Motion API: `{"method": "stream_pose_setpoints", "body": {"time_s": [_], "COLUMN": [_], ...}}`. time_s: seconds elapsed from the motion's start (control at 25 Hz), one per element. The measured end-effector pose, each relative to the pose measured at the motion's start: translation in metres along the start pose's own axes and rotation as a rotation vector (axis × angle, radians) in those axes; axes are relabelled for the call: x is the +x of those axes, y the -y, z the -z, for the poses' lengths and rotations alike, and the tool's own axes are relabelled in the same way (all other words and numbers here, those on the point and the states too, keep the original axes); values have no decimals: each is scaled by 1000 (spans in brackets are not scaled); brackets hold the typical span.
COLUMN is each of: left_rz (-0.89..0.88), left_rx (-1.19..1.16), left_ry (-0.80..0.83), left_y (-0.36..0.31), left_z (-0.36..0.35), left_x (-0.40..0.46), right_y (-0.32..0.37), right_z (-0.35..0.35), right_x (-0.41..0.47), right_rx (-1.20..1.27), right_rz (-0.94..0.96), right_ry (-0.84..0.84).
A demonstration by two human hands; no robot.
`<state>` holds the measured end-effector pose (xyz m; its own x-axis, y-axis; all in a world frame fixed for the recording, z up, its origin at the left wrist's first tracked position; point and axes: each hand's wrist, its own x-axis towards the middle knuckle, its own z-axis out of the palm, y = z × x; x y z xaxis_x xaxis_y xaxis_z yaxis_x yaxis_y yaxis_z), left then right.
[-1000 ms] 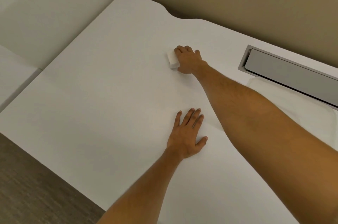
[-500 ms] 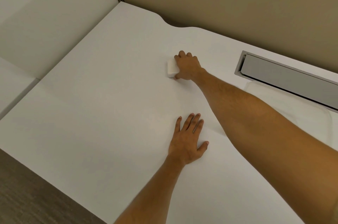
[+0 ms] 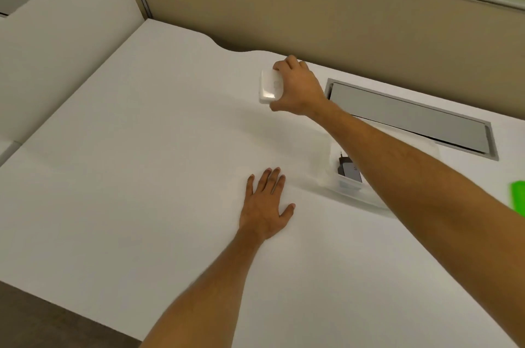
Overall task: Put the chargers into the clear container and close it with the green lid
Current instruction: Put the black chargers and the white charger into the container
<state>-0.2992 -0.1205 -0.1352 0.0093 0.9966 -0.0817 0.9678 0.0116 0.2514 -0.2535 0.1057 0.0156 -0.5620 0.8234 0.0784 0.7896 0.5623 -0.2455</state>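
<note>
Our right hand (image 3: 298,89) is clamped on the white charger (image 3: 270,87) near the desk's (image 3: 142,177) far edge, ready for the clear container (image 3: 352,188) (a black charger (image 3: 349,170) already inside), while our left hand (image 3: 267,202) lies flat, fingers apart, likely steadying us.

My right forearm (image 3: 397,166) crosses the clear container (image 3: 338,188), hiding most of it; only its near-left corner shows. The black charger (image 3: 349,169) inside pokes out from under my arm, its right part covered. My right hand (image 3: 298,89) wraps the white charger (image 3: 270,87), so its right side is hidden behind my fingers (image 3: 279,66), and it's smeared with motion blur. The green lid (image 3: 518,197) is cut off by the right edge: just a sliver. I can't tell whether the white charger touches the desk (image 3: 142,148).
</note>
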Motion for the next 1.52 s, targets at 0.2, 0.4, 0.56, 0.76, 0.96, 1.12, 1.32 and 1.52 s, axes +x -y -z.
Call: {"method": "stream_pose_setpoints", "body": {"time_s": [0.2, 0.4, 0.56, 0.76, 0.96, 1.12, 1.32, 1.52], "left_rz": [-1, -10, -19, -27, -31, -32, -35, -31], "left_rx": [13, 9, 20, 11, 5, -2, 0, 9], "left_ry": [-2, -26, -29, -42, -60, -79, -96, -80], "left_y": [-1, -1, -1, -1, 0, 0, 0, 1], "left_z": [1, -1, -3, -2, -4, -5, -5, -6], "left_x": [-1, -1, -2, -2, -2, -1, -1, -1], "right_y": [-54, -100, -124, -147, -159, -159, -150, -142], "right_z": [37, 46, 35, 14, 2, -12, -20, -27], "right_x": [-55, -115, -159, -184, -188, -186, -171, -163], "right_rx": [-3, -33, -115, -198, -249, -257, -214, -176], "right_rz": [-150, -259, -208, -284, -332, -352, -324, -294], "right_ry": [-68, -87, -23, 39, 83, 132, 170, 194]}}
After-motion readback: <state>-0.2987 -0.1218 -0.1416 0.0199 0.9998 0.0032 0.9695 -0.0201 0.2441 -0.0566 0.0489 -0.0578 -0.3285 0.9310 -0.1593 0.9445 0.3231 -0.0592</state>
